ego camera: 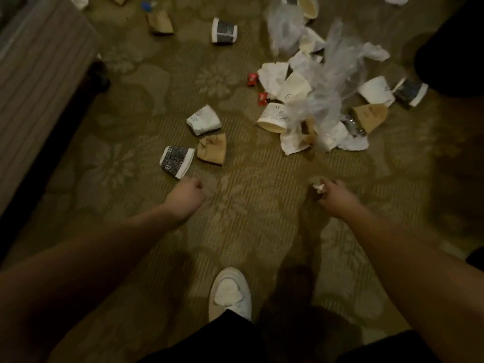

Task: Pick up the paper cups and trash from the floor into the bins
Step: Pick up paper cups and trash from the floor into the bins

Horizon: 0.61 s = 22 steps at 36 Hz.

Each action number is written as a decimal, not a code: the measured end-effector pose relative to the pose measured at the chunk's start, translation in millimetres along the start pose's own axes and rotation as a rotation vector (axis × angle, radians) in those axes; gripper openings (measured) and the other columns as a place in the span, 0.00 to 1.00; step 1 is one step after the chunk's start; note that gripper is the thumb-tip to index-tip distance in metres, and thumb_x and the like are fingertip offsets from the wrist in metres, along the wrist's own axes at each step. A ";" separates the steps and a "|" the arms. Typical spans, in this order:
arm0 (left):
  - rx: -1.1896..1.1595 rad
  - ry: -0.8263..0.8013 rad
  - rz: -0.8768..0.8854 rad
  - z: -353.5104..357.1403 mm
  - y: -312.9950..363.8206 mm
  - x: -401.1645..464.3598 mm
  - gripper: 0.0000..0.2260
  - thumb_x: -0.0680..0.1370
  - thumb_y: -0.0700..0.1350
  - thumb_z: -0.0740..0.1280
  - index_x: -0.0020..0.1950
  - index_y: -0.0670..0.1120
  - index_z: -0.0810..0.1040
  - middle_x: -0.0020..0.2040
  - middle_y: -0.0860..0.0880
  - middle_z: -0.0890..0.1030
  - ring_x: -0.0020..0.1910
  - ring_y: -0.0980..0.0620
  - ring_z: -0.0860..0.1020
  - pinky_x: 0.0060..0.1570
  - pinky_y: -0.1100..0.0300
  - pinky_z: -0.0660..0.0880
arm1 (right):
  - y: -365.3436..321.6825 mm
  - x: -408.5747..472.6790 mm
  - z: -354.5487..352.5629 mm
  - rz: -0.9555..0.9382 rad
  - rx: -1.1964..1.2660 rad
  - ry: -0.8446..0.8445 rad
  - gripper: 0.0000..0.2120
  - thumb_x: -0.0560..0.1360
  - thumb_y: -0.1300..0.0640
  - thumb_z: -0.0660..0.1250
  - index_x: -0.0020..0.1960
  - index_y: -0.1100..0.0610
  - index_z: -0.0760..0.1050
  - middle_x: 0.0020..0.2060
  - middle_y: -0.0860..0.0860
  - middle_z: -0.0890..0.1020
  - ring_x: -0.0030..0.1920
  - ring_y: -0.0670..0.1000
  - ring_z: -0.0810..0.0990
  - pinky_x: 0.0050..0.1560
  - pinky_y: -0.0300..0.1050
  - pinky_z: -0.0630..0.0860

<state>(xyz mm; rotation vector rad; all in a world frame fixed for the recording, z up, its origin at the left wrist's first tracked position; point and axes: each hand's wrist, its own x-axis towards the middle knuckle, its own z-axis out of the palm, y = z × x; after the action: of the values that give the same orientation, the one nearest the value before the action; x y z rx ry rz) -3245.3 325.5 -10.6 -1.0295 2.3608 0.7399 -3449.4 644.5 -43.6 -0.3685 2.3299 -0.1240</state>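
Right hand (334,196) pinches a small white paper scrap (319,188); left hand (186,193) is fisted, empty. Patterned paper cup (176,161) lies beside it on the carpet (248,205). Cup print is blurred, illegible.

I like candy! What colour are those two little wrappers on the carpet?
Red wrappers, clearest in the head view.

Olive floral-patterned carpet (235,205) carries a black-and-white patterned cup (176,161), a plain tan sleeve (212,149), two red wrappers (252,79), clear crumpled plastic (332,64) and a white shoe (230,293).
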 end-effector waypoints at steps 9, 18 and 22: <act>-0.283 0.327 -0.253 -9.7 -35.9 85.1 0.28 0.79 0.50 0.65 0.74 0.38 0.63 0.75 0.37 0.61 0.73 0.34 0.62 0.73 0.44 0.61 | 8.4 29.6 24.6 -0.044 -0.029 0.177 0.18 0.79 0.62 0.64 0.68 0.61 0.73 0.63 0.62 0.72 0.58 0.65 0.76 0.55 0.52 0.73; -0.332 0.255 -0.316 -23.6 -57.4 124.9 0.26 0.77 0.45 0.71 0.71 0.38 0.69 0.69 0.38 0.74 0.66 0.39 0.73 0.64 0.47 0.72 | 4.0 40.6 16.6 -0.035 -0.126 0.191 0.15 0.80 0.56 0.65 0.65 0.60 0.76 0.59 0.59 0.74 0.55 0.63 0.77 0.53 0.52 0.74; -0.388 0.223 -0.341 -21.8 -59.3 121.1 0.27 0.75 0.46 0.75 0.69 0.37 0.72 0.64 0.39 0.77 0.63 0.40 0.76 0.61 0.49 0.73 | -9.1 44.1 8.3 -0.028 -0.171 0.136 0.17 0.82 0.50 0.60 0.65 0.58 0.77 0.57 0.60 0.76 0.55 0.62 0.77 0.54 0.53 0.75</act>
<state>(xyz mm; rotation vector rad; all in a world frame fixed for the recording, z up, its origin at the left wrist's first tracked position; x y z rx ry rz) -3278.7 214.8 -83.3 -1.7057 2.1729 1.0133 -3471.0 622.8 -77.5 -0.4912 2.4776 0.0381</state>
